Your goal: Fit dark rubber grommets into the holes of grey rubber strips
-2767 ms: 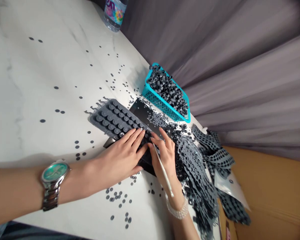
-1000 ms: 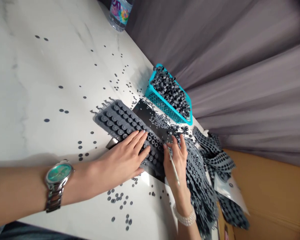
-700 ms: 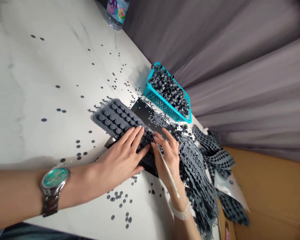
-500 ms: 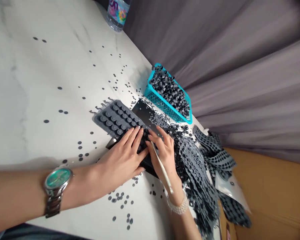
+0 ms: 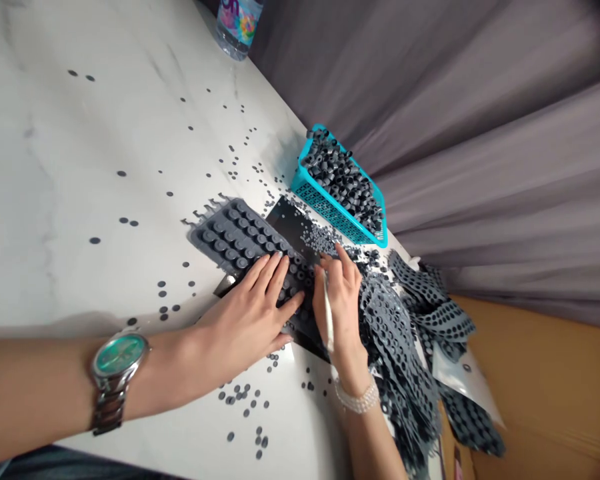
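Note:
A dark grey rubber sheet (image 5: 237,233) with rows of raised round caps lies slantwise over a black plate (image 5: 286,221). My left hand (image 5: 250,303), with a watch on its wrist, rests flat on the sheet, fingers spread. Beside it, at the sheet's right part, my right hand (image 5: 344,303) is closed around a thin white stick-like tool (image 5: 329,317). The tool's working tip is hidden under the fingers. Small grey discs (image 5: 320,239) are heaped on the plate just beyond my right hand.
A turquoise basket (image 5: 336,223) full of small dark rubber rings stands behind the plate. Punched-out sheets (image 5: 393,333) pile up at the right, near a cardboard surface (image 5: 545,380). A water bottle (image 5: 237,30) stands at the back edge. Loose discs dot the white table (image 5: 55,280).
My right hand has shifted right along the sheet, away from my left fingers, and the white tool now stands steeper. The left hand keeps its place on the sheet.

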The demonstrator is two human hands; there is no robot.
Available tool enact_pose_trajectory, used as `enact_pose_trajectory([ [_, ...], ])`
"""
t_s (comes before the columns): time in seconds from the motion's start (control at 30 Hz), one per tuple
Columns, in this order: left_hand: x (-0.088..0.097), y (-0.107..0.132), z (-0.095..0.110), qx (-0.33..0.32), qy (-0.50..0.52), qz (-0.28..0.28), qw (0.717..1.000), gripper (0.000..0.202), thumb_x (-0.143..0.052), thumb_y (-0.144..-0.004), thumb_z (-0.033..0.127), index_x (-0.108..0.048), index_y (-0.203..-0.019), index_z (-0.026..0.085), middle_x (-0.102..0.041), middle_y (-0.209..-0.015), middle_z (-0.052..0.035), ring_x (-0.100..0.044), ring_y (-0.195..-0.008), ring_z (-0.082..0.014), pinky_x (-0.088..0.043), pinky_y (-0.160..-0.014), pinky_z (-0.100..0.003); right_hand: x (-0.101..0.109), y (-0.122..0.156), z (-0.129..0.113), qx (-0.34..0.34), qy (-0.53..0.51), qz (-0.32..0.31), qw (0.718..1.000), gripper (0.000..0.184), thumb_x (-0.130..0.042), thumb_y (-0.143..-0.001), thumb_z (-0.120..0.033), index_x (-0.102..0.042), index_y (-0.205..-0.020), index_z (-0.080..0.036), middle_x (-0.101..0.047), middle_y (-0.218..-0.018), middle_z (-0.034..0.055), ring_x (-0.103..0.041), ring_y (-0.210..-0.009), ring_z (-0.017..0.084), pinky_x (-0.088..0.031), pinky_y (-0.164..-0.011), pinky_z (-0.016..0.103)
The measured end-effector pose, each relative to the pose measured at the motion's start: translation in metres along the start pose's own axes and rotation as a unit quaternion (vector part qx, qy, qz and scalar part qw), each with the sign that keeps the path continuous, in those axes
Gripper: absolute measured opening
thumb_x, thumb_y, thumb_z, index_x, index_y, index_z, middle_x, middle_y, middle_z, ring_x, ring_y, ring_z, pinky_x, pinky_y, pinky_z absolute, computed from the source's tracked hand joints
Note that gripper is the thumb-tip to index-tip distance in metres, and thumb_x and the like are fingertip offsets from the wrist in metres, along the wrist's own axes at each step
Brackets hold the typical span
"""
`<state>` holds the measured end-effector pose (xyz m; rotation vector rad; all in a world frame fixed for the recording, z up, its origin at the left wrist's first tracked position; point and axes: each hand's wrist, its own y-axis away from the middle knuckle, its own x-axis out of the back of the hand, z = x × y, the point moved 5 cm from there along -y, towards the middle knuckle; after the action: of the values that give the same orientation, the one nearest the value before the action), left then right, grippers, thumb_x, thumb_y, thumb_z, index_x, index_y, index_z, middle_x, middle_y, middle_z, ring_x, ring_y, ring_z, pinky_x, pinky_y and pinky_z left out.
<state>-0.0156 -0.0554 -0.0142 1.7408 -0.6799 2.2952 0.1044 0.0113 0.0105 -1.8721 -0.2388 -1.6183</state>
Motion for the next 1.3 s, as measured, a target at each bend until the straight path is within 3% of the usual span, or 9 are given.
enact_pose_trajectory([
  [0.1,-0.001,0.0,0.0,0.0,0.002,-0.002,1.0,0.062,-0.053,-0.086,0.057,-0.055,-0.136,0.021,-0.044,-0.146,-0.022,-0.031,-0.14,-0.0396,-0.023,-0.115,-0.054,0.006,0.005,0.004,-0.016,-0.021,-0.002,1.0,0.011,-0.044,-0.097,-0.02,-0.055,-0.099,-0.02,-0.065,-0.121,0.0135,-0.037,-0.14,0.028,-0.039,-0.103,0.052],
  [0.2,-0.001,0.0,0.001,0.0,0.001,0.006,1.0,0.063,-0.055,-0.085,0.056,-0.054,-0.136,0.019,-0.042,-0.147,-0.024,-0.03,-0.141,-0.0401,-0.022,-0.115,-0.053,0.015,0.013,-0.006,0.025,-0.046,0.005,0.999,0.01,-0.049,-0.095,-0.019,-0.057,-0.101,-0.022,-0.063,-0.129,0.0107,-0.039,-0.138,0.027,-0.04,-0.103,0.049],
  [0.37,0.003,-0.001,0.001,0.002,0.003,0.011,1.0,0.057,-0.063,-0.08,0.053,-0.065,-0.123,0.014,-0.043,-0.145,-0.0274,-0.032,-0.139,-0.0417,-0.026,-0.114,-0.051,0.017,0.017,-0.026,0.104,-0.063,-0.001,0.993,0.017,-0.051,-0.093,-0.013,-0.057,-0.106,-0.022,-0.067,-0.122,0.0095,-0.047,-0.133,0.025,-0.042,-0.101,0.046],
  [0.6,0.003,-0.001,0.0,0.004,-0.003,0.02,1.0,0.053,-0.064,-0.079,0.053,-0.069,-0.114,0.013,-0.045,-0.145,-0.0245,-0.032,-0.139,-0.04,-0.026,-0.115,-0.051,0.014,0.013,-0.029,0.139,-0.05,-0.005,0.989,0.014,-0.053,-0.092,-0.013,-0.056,-0.104,-0.02,-0.068,-0.12,0.0108,-0.051,-0.13,0.027,-0.043,-0.099,0.046],
  [0.9,0.003,-0.001,-0.001,0.007,0.001,0.005,1.0,0.058,-0.062,-0.081,0.053,-0.064,-0.124,0.014,-0.042,-0.147,-0.0245,-0.03,-0.14,-0.0401,-0.023,-0.116,-0.051,0.011,0.012,-0.032,0.163,-0.032,-0.002,0.986,0.015,-0.051,-0.092,-0.01,-0.054,-0.105,-0.018,-0.068,-0.12,0.014,-0.05,-0.13,0.025,-0.044,-0.098,0.043],
  [1.0,0.002,-0.001,-0.001,0.007,0.0,-0.004,1.0,0.063,-0.059,-0.083,0.055,-0.057,-0.133,0.016,-0.042,-0.148,-0.0233,-0.031,-0.14,-0.0389,-0.023,-0.116,-0.051,0.008,0.01,-0.029,0.13,-0.034,0.009,0.991,0.017,-0.047,-0.093,-0.009,-0.055,-0.105,-0.018,-0.068,-0.119,0.014,-0.049,-0.131,0.024,-0.045,-0.097,0.043],
  [1.13,0.0,-0.001,0.001,0.008,-0.003,-0.007,1.0,0.062,-0.053,-0.086,0.057,-0.054,-0.137,0.022,-0.044,-0.148,-0.0188,-0.031,-0.141,-0.0367,-0.022,-0.116,-0.052,0.012,0.012,-0.003,-0.02,-0.033,0.069,0.997,0.012,-0.046,-0.095,-0.014,-0.055,-0.1,-0.02,-0.066,-0.121,0.014,-0.048,-0.131,0.024,-0.046,-0.097,0.045],
  [1.2,-0.001,0.0,0.002,0.009,-0.004,-0.005,1.0,0.062,-0.053,-0.086,0.058,-0.053,-0.138,0.023,-0.044,-0.148,-0.0187,-0.03,-0.142,-0.037,-0.022,-0.116,-0.052,0.012,0.017,0.01,-0.073,-0.034,0.056,0.995,0.011,-0.046,-0.095,-0.019,-0.056,-0.098,-0.021,-0.066,-0.119,0.0132,-0.045,-0.134,0.026,-0.044,-0.099,0.05],
  [1.3,-0.002,0.001,0.002,0.008,-0.011,0.0,1.0,0.065,-0.052,-0.086,0.059,-0.051,-0.139,0.024,-0.044,-0.148,-0.0192,-0.029,-0.142,-0.037,-0.021,-0.116,-0.051,0.011,0.02,0.017,-0.075,-0.037,0.006,0.997,0.011,-0.048,-0.095,-0.024,-0.058,-0.099,-0.021,-0.065,-0.122,0.0128,-0.036,-0.14,0.029,-0.04,-0.103,0.056],
])
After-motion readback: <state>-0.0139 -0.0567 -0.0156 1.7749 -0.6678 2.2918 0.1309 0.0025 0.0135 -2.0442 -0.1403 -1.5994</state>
